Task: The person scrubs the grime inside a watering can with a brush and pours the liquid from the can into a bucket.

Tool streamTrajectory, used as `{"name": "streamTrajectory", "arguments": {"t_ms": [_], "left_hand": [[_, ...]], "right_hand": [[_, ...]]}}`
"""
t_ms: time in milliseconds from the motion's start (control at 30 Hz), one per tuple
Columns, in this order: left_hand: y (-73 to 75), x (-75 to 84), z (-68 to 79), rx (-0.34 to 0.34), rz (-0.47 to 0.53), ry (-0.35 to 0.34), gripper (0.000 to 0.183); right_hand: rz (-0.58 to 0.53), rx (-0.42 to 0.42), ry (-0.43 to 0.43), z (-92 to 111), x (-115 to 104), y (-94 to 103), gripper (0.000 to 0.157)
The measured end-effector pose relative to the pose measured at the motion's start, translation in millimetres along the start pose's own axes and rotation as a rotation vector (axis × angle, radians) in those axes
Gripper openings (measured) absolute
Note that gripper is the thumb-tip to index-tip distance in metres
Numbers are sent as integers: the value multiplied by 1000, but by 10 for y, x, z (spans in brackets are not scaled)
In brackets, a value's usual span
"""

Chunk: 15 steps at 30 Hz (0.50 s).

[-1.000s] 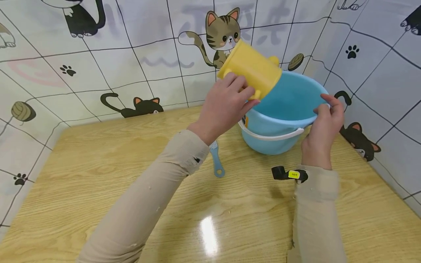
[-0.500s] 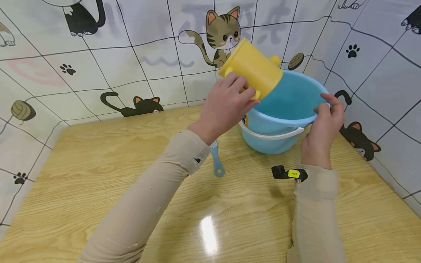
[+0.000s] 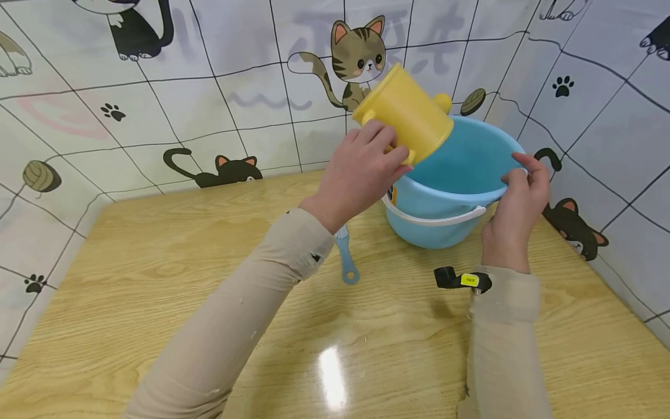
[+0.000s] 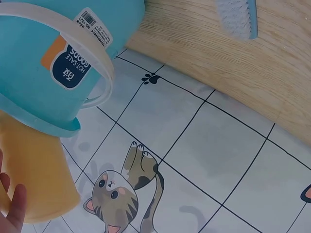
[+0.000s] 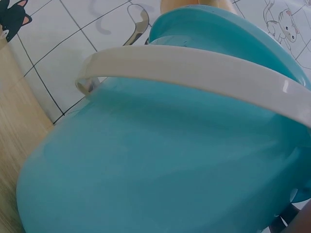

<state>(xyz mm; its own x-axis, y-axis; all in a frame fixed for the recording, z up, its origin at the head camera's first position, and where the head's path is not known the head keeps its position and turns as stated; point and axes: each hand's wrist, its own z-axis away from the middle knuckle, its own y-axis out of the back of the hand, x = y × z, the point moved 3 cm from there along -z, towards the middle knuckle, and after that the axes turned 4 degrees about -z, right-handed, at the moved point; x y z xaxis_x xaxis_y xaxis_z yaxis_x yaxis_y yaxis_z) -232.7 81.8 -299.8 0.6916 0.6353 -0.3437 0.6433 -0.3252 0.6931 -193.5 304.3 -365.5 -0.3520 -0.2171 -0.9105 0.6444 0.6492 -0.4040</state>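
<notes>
My left hand [image 3: 361, 169] grips the yellow mug [image 3: 410, 113] by its near-side handle. The mug is tilted, its lower right end over the left part of the bucket's rim; what is inside it is hidden. A light blue bucket [image 3: 434, 230] leans toward the mug. My right hand [image 3: 518, 203] holds the bucket's right rim. In the left wrist view the mug [image 4: 39, 174] meets the rim of the bucket [image 4: 29, 63]. The bucket's side [image 5: 146, 160] and white handle [image 5: 194, 68] fill the right wrist view.
A blue brush [image 3: 346, 256] lies on the wooden table [image 3: 209, 244] below my left wrist, its bristle end partly covered by the arm. Cat-patterned wall covering [image 3: 235, 105] rises behind the table and at both sides. The bucket stands near the right back corner.
The mug has turned slightly, its upper end moving a little to the right. Both hands keep their holds, and the bucket stays in place. The head view shifts slightly.
</notes>
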Motion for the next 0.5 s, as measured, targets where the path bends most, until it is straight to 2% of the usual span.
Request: {"name": "streamTrajectory", "arguments": {"t_ms": [500], "left_hand": [[-7, 7, 20, -53, -72, -64, 22]], "right_hand": [[5, 4, -17, 27, -22, 0, 28]]}}
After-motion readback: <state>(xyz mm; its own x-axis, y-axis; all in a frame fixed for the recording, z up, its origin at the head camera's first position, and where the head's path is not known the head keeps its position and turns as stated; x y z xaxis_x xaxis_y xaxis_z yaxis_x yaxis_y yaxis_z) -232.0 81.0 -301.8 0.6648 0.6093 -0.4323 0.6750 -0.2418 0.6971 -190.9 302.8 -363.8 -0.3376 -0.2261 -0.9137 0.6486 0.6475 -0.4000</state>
